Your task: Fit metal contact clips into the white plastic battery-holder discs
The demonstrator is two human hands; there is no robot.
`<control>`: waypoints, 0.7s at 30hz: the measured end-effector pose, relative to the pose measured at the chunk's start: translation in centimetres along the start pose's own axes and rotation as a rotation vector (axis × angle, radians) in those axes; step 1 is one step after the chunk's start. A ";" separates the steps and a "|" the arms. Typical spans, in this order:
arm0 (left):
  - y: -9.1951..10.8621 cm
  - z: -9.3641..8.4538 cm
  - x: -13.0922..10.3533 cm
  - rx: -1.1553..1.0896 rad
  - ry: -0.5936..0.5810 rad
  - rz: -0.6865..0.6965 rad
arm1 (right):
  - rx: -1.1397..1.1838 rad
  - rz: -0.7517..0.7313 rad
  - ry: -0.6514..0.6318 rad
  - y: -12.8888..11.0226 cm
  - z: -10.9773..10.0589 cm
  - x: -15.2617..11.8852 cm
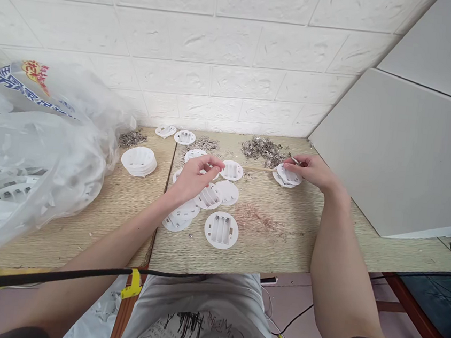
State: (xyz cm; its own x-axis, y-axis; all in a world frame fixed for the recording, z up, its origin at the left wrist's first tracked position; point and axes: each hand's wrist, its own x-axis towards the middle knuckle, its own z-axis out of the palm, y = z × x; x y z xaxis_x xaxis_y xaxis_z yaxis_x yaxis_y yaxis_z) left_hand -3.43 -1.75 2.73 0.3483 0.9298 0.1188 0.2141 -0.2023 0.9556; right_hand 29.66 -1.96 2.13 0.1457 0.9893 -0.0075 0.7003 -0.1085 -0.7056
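My left hand (197, 178) hovers over overlapping white round battery holders, its thumb and fingertips pinched. Whatever lies between them is too small to make out. Just beyond those fingertips is a battery holder (232, 170) with slots facing up. Another single battery holder (221, 230) lies closer to me, showing its slots and metal contacts. My right hand (311, 170) is closed at the right, with a slim metal tool (296, 161) showing at its fingers. Its fingertips touch a small stack of white battery holders (286, 176). A heap of small metal contacts (264, 150) lies left of that hand.
A neat stack of white discs (139, 161) stands at left, beside a large clear plastic bag (45, 155) of battery holders. More metal pieces (132, 138) lie near the wall. A grey panel (405, 150) leans at right. A black cable (57, 276) crosses the table's front.
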 end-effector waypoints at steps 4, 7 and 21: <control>0.0 0.0 0.0 0.007 -0.004 0.002 | 0.177 0.030 0.043 0.1 -0.2 -0.1; 0.0 0.0 0.0 -0.005 -0.007 -0.001 | 0.399 -0.015 0.119 -0.1 -0.7 -0.5; -0.3 0.0 0.0 0.018 -0.019 -0.007 | 0.352 0.061 -0.080 -0.1 -0.4 -0.4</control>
State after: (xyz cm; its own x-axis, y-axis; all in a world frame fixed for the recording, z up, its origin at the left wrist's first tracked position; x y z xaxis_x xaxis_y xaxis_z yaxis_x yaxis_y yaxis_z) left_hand -3.49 -1.67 2.49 0.3643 0.9252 0.1064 0.2330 -0.2012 0.9514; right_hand 29.79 -2.35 2.48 0.1149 0.9881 -0.1025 0.4066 -0.1409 -0.9027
